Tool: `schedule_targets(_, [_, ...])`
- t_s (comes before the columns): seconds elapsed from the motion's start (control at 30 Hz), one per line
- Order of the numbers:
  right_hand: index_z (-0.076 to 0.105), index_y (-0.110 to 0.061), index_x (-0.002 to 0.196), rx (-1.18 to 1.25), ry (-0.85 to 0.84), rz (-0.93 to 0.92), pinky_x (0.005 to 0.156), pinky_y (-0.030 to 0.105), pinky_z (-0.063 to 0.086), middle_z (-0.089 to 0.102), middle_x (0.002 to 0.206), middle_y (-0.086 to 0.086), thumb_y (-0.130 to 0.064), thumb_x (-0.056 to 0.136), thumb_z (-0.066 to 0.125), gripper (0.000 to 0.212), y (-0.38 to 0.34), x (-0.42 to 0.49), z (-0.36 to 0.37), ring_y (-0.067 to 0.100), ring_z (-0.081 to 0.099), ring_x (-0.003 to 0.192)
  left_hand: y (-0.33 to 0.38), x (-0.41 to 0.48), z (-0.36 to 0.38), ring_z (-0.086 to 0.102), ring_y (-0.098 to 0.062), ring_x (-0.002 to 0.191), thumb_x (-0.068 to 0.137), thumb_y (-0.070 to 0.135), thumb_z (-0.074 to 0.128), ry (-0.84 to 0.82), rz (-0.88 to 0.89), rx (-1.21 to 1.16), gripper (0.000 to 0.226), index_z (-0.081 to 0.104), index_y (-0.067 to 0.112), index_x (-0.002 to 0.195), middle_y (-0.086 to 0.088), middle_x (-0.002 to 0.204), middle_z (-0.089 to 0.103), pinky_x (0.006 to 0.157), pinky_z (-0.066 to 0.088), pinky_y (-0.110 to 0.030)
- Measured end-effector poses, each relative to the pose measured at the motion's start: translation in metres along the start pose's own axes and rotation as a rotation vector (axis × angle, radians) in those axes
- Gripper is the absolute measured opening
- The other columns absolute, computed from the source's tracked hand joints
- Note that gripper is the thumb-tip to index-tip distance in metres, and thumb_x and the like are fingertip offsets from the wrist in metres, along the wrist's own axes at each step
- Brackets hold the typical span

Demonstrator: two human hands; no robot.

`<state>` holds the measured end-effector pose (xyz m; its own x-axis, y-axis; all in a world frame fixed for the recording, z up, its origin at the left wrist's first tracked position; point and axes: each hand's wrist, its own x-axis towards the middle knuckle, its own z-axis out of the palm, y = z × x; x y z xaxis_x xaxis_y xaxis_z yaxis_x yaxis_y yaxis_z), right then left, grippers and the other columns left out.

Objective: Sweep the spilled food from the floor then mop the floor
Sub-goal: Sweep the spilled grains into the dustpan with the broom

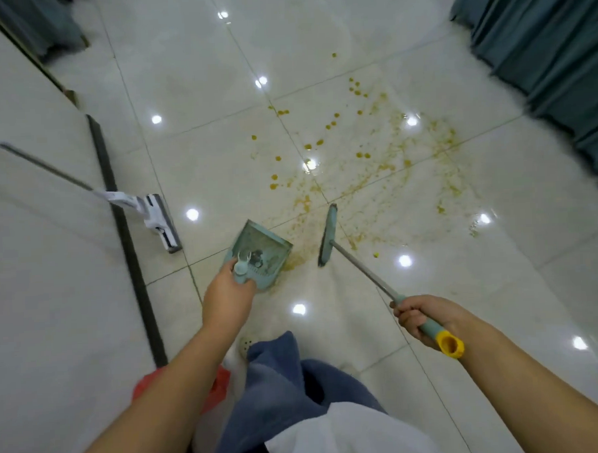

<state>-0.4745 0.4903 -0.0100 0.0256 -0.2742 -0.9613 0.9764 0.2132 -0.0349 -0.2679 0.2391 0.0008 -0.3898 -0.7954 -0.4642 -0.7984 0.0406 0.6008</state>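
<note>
The person stood over the mess with the left hand [230, 291] closed on the short handle of a pale green plastic dustpan [257, 253], which was tipped so its open mouth faced the spill and its lip met the glossy cream floor tiles [363, 326], a sensible way to catch whatever got pushed in. The right hand [421, 318] was wrapped around the green grip of a long-handled broom with a yellow end cap [328, 233]; its narrow head stood just beside the dustpan's mouth, seemingly placed to drive the food toward it. The spilled food, orange-yellow crumbs and smears [373, 161], lay mostly beyond the broom and to its right, with a small heap right at the pan's lip, so I judged the sweeping barely begun. A white flat mop with a grey pole [157, 220] leaned against the wall on the left, well apart from the spill, evidently parked there until the mopping step.
</note>
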Motion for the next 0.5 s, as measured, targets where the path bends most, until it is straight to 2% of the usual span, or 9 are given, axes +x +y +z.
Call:
schedule_targets(0.07, [0.045, -0.005, 0.081, 0.051, 0.029, -0.03, 0.023, 0.011, 0.031, 0.043, 0.044, 0.005, 0.003, 0.095, 0.034, 0.019, 0.007, -0.01, -0.049, 0.005, 0.037, 0.024, 0.014, -0.017, 0.027, 0.058, -0.025, 0.078, 0.087, 0.018, 0.052, -0.012, 0.034, 0.048, 0.024, 0.059, 0.016, 0.11, -0.007, 0.092, 0.065, 0.061, 0.041, -0.027])
schedule_targets(0.23, [0.044, -0.006, 0.08, 0.19, 0.034, -0.05, 0.024, 0.012, 0.032, 0.035, 0.066, 0.004, 0.003, 0.094, 0.035, 0.018, 0.011, -0.016, -0.141, 0.006, 0.037, 0.025, 0.04, -0.055, 0.083, 0.056, -0.026, 0.079, 0.089, 0.015, 0.053, -0.006, 0.091, 0.137, 0.026, 0.057, 0.013, 0.114, -0.008, 0.092, 0.063, 0.065, 0.042, -0.029])
schedule_targets(0.33, [0.043, -0.006, 0.078, 0.227, 0.024, -0.044, 0.025, 0.011, 0.032, 0.037, 0.051, 0.004, 0.003, 0.093, 0.035, 0.019, 0.012, -0.013, -0.171, 0.006, 0.035, 0.025, 0.05, -0.071, 0.105, 0.058, -0.029, 0.08, 0.088, 0.015, 0.053, -0.013, 0.108, 0.162, 0.027, 0.057, 0.013, 0.114, -0.014, 0.097, 0.065, 0.066, 0.043, -0.03])
schedule_targets(0.4, [0.043, -0.006, 0.078, 0.256, -0.002, -0.03, 0.025, 0.012, 0.032, 0.038, 0.043, 0.003, 0.002, 0.093, 0.036, 0.018, 0.011, -0.009, -0.182, 0.006, 0.036, 0.025, 0.054, -0.079, 0.115, 0.058, -0.03, 0.078, 0.088, 0.016, 0.053, -0.016, 0.118, 0.184, 0.025, 0.057, 0.014, 0.112, -0.013, 0.092, 0.065, 0.063, 0.044, -0.03])
schedule_targets(0.5, [0.045, -0.005, 0.081, 0.247, -0.011, -0.019, 0.026, 0.011, 0.034, 0.039, 0.045, 0.003, 0.001, 0.095, 0.038, 0.016, 0.006, -0.001, -0.188, 0.006, 0.036, 0.026, 0.06, -0.086, 0.123, 0.054, -0.026, 0.069, 0.087, 0.016, 0.053, -0.013, 0.138, 0.226, 0.022, 0.057, 0.015, 0.109, -0.007, 0.08, 0.059, 0.053, 0.036, -0.025])
